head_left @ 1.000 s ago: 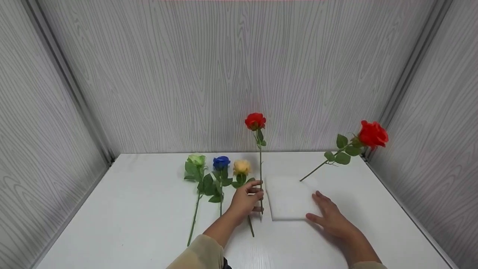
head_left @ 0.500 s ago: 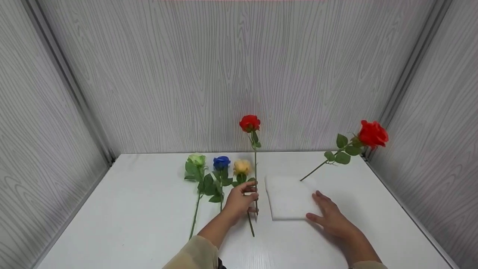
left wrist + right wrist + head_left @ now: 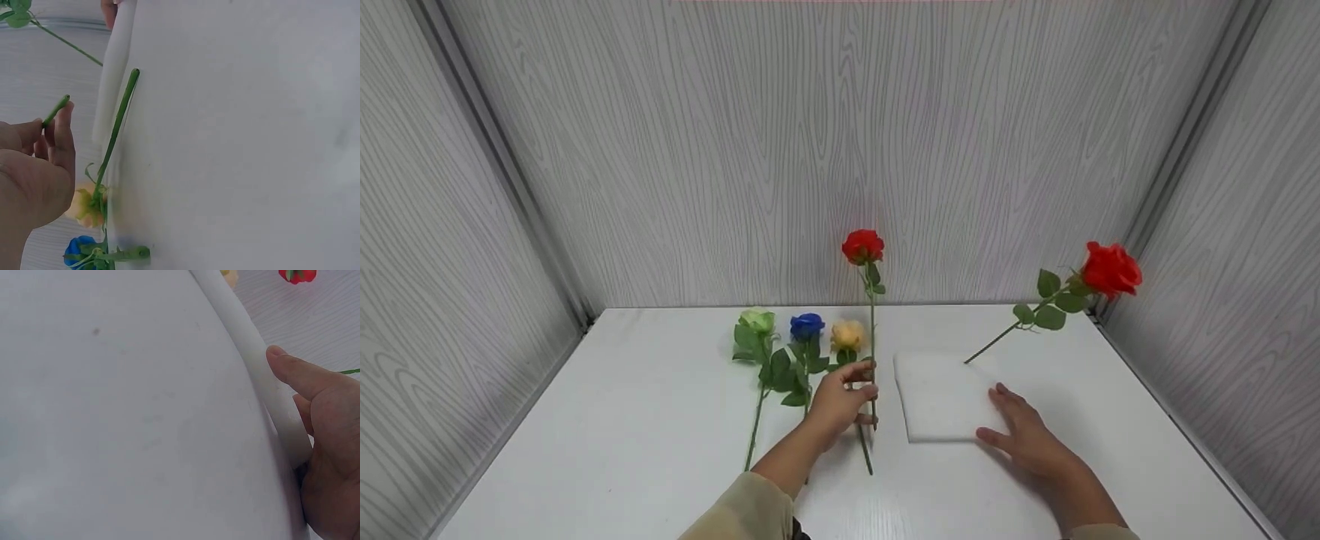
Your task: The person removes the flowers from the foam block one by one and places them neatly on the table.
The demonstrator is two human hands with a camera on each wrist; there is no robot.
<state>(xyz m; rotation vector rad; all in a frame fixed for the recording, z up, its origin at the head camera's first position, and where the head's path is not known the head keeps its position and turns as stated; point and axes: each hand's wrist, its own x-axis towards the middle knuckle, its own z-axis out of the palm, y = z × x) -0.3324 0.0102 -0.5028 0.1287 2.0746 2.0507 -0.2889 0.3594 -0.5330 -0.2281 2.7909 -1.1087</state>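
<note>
My left hand (image 3: 834, 405) pinches the lower stem of a red rose (image 3: 863, 247) between thumb and fingers, bloom up and nearly upright. In the left wrist view the cut end of the stem (image 3: 58, 108) sticks out past the fingertips. To its right lies a flat white foam block (image 3: 941, 401). My right hand (image 3: 1033, 444) rests at the block's near right corner, thumb on the near side and fingers extended along the right side. A second red rose (image 3: 1110, 270) stands in the block's far part, leaning right.
Left of the block a yellow rose (image 3: 848, 335), a blue rose (image 3: 807, 327) and a pale green rose (image 3: 756, 322) lie side by side on the white table (image 3: 645, 420), blooms away from me. The left forearm crosses over the stems. Grey wood-grain panels (image 3: 720, 157) enclose the back and sides.
My left hand has shifted slightly left with the red rose, away from the block, and then nearly stopped. The right hand and the leaning rose hold their places.
</note>
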